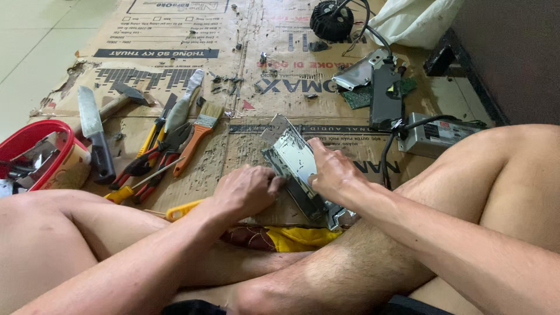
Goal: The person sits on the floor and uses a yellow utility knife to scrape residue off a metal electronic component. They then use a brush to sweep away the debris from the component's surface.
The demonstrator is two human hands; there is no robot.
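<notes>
A shiny metal chassis of a dismantled electronic unit stands tilted on flattened cardboard in front of my crossed legs. My right hand presses on its upper face and grips it. My left hand is closed against the chassis's left edge; whether it holds a small tool there is hidden by the fingers. A yellow-handled screwdriver lies just under my left wrist.
Left of the chassis lie a paintbrush, pliers, a large knife and a hammer. A red basket sits at far left. Behind are a black casing, green circuit board, grey power supply and loose screws.
</notes>
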